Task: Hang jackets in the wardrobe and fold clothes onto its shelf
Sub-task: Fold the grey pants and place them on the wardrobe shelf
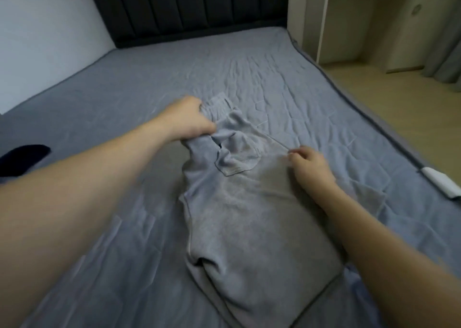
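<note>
I see the bed (124, 98) filling most of the view, covered with a wrinkled grey-blue sheet, its dark padded headboard (194, 10) standing against the far wall. Beyond the right edge of the bed lies a pale wooden floor (404, 108), with a grey curtain (446, 48) hanging at the far right.

In the middle of the bed lies a pair of grey sweatpants (249, 223), spread lengthwise, the waistband at the far end and the legs running toward me. A back pocket (237, 158) faces up just below the waistband.

My left hand (184, 120) grips the bunched waistband at its left side, fingers curled tightly round the cloth and lifting it a little off the sheet. My right hand (309, 168) rests at the right edge of the sweatpants near the pocket, its fingertips pinching a fold of the fabric.

At the left edge of the bed I see a dark navy garment (22, 158), well apart from the sweatpants. On the right edge of the bed lies a small white object (441, 181); I cannot tell what it is.
</note>
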A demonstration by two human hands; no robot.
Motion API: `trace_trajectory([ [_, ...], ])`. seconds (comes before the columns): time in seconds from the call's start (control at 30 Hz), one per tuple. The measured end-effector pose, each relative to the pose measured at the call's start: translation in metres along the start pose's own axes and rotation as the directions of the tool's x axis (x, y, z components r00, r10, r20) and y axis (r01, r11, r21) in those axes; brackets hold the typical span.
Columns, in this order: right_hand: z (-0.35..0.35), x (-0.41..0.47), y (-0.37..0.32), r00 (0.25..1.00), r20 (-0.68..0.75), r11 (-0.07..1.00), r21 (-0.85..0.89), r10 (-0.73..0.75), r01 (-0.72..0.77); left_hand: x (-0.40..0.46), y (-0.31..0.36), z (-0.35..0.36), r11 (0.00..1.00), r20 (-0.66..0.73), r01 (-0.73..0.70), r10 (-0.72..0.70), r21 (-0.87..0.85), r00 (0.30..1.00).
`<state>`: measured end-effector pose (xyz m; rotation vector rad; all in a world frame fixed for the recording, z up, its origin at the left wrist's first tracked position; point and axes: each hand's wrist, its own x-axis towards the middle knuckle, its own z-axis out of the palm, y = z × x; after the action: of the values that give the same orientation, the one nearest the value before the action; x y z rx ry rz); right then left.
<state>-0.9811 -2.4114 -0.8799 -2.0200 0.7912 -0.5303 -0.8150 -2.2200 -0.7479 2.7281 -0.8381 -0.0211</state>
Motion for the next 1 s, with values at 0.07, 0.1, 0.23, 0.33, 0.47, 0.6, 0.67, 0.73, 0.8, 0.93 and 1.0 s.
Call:
trace_trajectory([
  [0.07,-0.046,-0.006,0.000,0.971,0.019,0.852,0.477,0.238,-0.218,-0.034,0.044,-0.012,0.954,-0.065,-0.154,0.176,0.257,0.982],
  [0.1,-0.067,-0.011,0.003,0.948,0.060,0.737,0.614,0.312,-0.282,-0.053,0.063,-0.011,0.899,-0.086,-0.213,0.265,0.383,0.961],
  [0.23,-0.121,-0.040,0.021,0.859,0.358,0.618,0.596,0.366,-0.512,-0.146,0.117,0.035,0.723,-0.078,-0.387,0.518,0.573,0.852],
  [0.33,-0.136,-0.058,0.028,0.785,0.510,0.686,0.430,0.352,-0.587,-0.219,0.132,0.084,0.756,0.188,-0.595,0.565,0.274,0.804],
  [0.47,-0.120,-0.073,0.024,0.790,0.528,0.928,0.009,0.312,-0.373,-0.247,0.114,0.099,0.642,0.273,-0.722,0.765,-0.256,0.584],
  [0.6,-0.109,-0.077,0.006,0.849,0.422,0.944,-0.221,0.319,-0.245,-0.227,0.072,0.094,0.845,0.312,-0.533,0.514,-0.029,0.799],
  [0.67,-0.110,-0.078,0.002,0.817,0.450,0.933,-0.189,0.359,-0.306,-0.224,0.053,0.102,0.897,0.419,-0.443,0.404,-0.006,0.813],
  [0.73,-0.109,-0.079,0.003,0.813,0.462,0.933,-0.121,0.355,-0.338,-0.227,0.047,0.114,0.895,0.356,-0.446,0.416,0.001,0.837],
  [0.8,-0.110,-0.076,0.005,0.879,0.385,0.958,-0.058,0.282,-0.282,-0.228,0.050,0.122,0.892,0.289,-0.452,0.428,0.017,0.856],
  [0.93,-0.119,-0.062,0.011,0.985,0.154,0.976,0.188,0.080,-0.109,-0.218,0.054,0.132,0.856,0.140,-0.482,0.462,0.190,0.876],
  [1.0,-0.112,-0.061,0.025,0.978,0.182,0.993,0.043,0.101,-0.110,-0.215,0.050,0.137,0.838,0.156,-0.463,0.436,0.289,0.886],
])
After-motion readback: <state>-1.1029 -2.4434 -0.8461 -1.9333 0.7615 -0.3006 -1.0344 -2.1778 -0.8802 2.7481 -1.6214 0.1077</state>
